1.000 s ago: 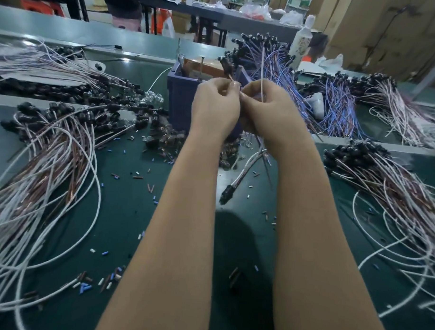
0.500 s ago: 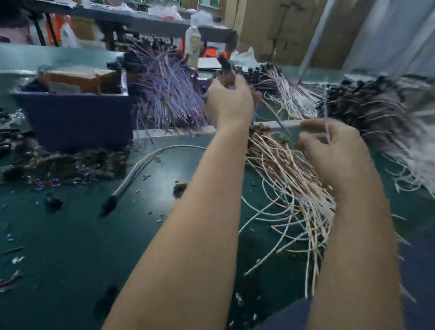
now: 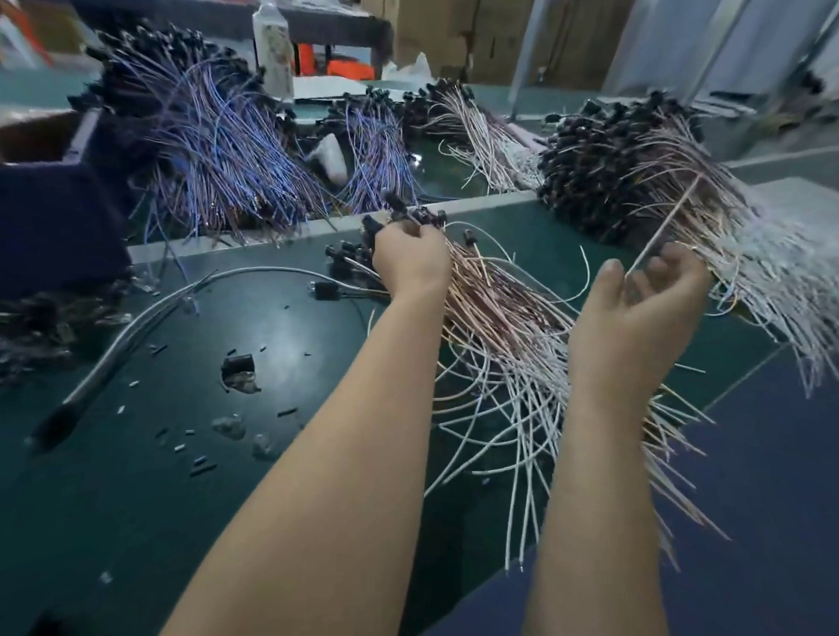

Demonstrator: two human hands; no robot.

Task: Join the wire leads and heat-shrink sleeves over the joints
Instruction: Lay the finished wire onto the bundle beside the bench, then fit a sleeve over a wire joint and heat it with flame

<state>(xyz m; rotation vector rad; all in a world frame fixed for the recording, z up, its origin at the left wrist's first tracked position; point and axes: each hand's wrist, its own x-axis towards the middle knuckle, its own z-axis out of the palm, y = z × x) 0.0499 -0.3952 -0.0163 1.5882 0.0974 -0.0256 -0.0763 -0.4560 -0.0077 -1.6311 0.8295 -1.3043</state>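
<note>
My left hand (image 3: 410, 262) reaches forward onto a pile of pink and white wire leads (image 3: 503, 330) on the green table. Its fingers are curled over the black caps (image 3: 423, 218) at the pile's far end, gripping one lead. My right hand (image 3: 646, 302) hovers palm-up to the right of that pile. A thin white wire (image 3: 663, 226) is pinched in its loosely curled fingers and sticks up and away. Short dark sleeve pieces (image 3: 203, 467) lie scattered on the table at lower left.
A bundle of blue-purple leads (image 3: 214, 144) and a dark blue bin (image 3: 45, 228) stand at the back left. Another big heap of black-capped leads (image 3: 641, 183) fills the right. A grey cable (image 3: 137, 322) crosses the table. The table edge (image 3: 690, 417) runs diagonally at right.
My hands came apart from in front of the bin. The view swung right. My left hand dropped from raised onto the pile's black caps, and my right hand turned palm-up.
</note>
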